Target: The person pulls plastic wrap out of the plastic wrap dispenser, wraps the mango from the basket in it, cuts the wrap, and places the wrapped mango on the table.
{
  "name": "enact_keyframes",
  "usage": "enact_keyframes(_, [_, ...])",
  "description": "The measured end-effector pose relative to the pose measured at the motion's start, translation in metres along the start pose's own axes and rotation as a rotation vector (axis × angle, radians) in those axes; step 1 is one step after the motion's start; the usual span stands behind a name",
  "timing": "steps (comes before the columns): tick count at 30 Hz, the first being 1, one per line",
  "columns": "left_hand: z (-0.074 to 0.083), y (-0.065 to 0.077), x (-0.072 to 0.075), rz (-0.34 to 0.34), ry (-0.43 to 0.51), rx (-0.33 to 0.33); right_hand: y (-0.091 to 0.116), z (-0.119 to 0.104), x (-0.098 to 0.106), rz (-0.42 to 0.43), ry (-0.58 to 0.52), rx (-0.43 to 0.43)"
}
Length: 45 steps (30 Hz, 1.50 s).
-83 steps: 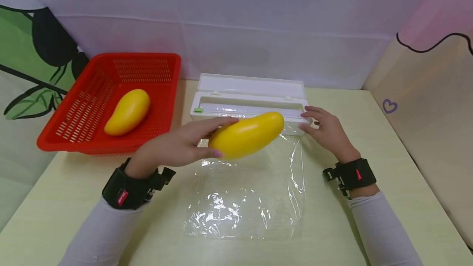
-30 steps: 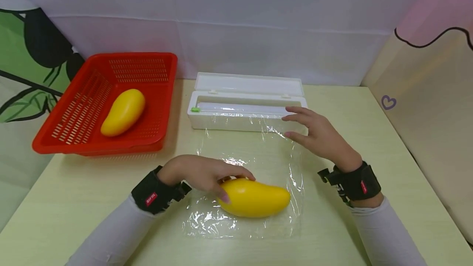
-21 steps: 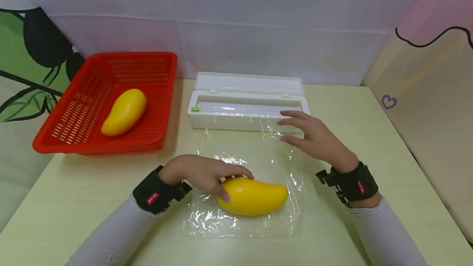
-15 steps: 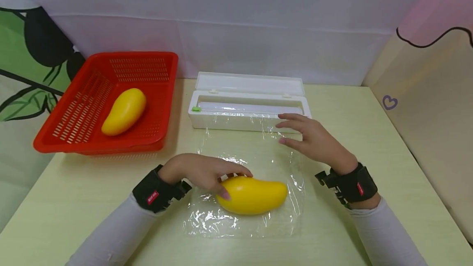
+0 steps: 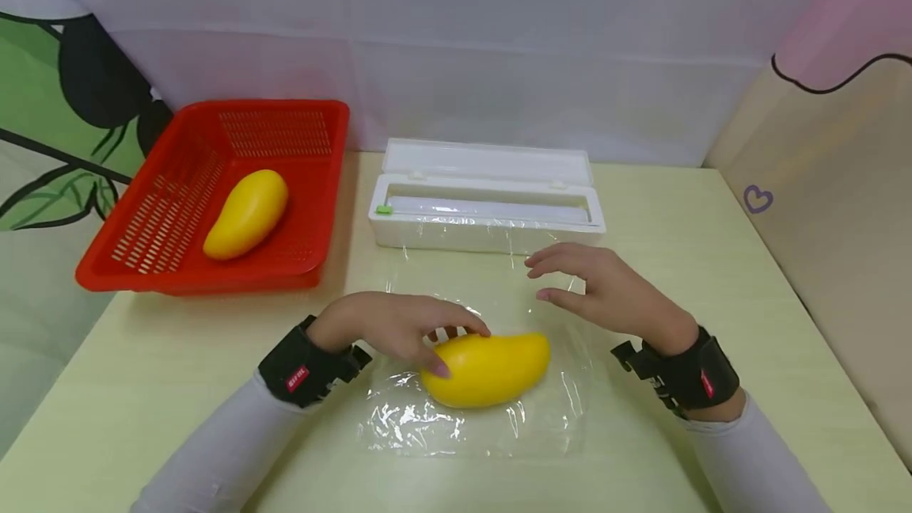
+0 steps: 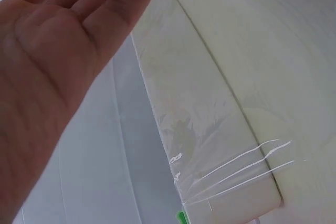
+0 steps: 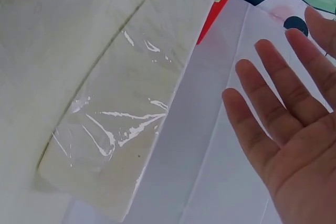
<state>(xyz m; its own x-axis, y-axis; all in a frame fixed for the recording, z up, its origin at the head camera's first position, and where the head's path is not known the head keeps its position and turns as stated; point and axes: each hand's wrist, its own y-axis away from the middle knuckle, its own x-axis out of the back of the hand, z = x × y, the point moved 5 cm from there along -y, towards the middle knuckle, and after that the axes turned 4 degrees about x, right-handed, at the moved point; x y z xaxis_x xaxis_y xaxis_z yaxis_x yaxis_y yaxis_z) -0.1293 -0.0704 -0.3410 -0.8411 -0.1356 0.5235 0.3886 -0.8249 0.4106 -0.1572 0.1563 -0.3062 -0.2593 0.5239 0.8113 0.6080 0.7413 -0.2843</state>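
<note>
My left hand holds one end of a yellow mango, thumb on the near side and fingers on the far side. Under the mango a sheet of clear cling film spreads over the table, running from a white cling film dispenser with its lid raised. My right hand hovers over the film's right part, fingers loosely extended and holding nothing. In the right wrist view its fingers are spread apart beside the film-covered dispenser front. The left wrist view leaves the mango out of sight.
A red plastic basket stands at the back left with a second yellow mango inside. A small green slider sits at the dispenser's left end. Behind the table hangs a pale cloth; a beige panel borders the right side.
My left hand has brought the mango down from above the dispenser's front onto the film, and it has turned slightly since. My right hand has drawn back from the dispenser's right end, toward me.
</note>
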Motion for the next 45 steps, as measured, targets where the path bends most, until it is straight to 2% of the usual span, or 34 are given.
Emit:
enact_keyframes(7, [-0.003, 0.001, 0.001, 0.044, -0.024, 0.015, 0.013, -0.016, -0.012, -0.010, -0.063, 0.152])
enact_keyframes(12, [-0.009, 0.004, -0.001, 0.095, -0.007, 0.018, 0.026, -0.023, -0.019, -0.046, -0.108, 0.202])
enact_keyframes(15, [-0.008, 0.004, -0.002, 0.135, -0.027, -0.008, 0.033, -0.030, -0.023, -0.106, -0.118, 0.220])
enact_keyframes(19, [-0.005, 0.005, -0.001, 0.193, -0.103, -0.032, 0.042, -0.045, -0.034, -0.221, -0.094, 0.262])
enact_keyframes(22, [-0.003, 0.010, 0.003, 0.278, -0.199, -0.063, 0.046, -0.051, -0.047, -0.329, -0.060, 0.237])
enact_keyframes(25, [0.008, 0.019, 0.003, 0.384, -0.331, -0.141, 0.049, -0.051, -0.062, -0.463, -0.058, 0.130])
enact_keyframes(27, [0.021, 0.024, -0.003, 0.415, -0.441, -0.174, 0.050, -0.052, -0.072, -0.539, -0.057, 0.065])
enact_keyframes(29, [0.034, 0.027, -0.014, 0.375, -0.544, -0.146, 0.050, -0.052, -0.080, -0.586, -0.031, 0.020])
enact_keyframes(31, [0.043, 0.028, -0.029, 0.300, -0.640, -0.077, 0.050, -0.054, -0.087, -0.619, 0.007, -0.003])
enact_keyframes(33, [0.047, 0.029, -0.043, 0.227, -0.701, 0.026, 0.051, -0.054, -0.090, -0.644, 0.032, -0.044])
enact_keyframes(36, [0.045, 0.035, -0.055, 0.201, -0.757, 0.143, 0.054, -0.052, -0.089, -0.688, 0.037, -0.154])
enact_keyframes(40, [0.031, 0.042, -0.059, 0.229, -0.707, 0.252, 0.060, -0.046, -0.086, -0.725, 0.059, -0.280])
enact_keyframes(45, [0.009, 0.044, -0.065, 0.215, -0.579, 0.307, 0.063, -0.040, -0.086, -0.733, 0.076, -0.292])
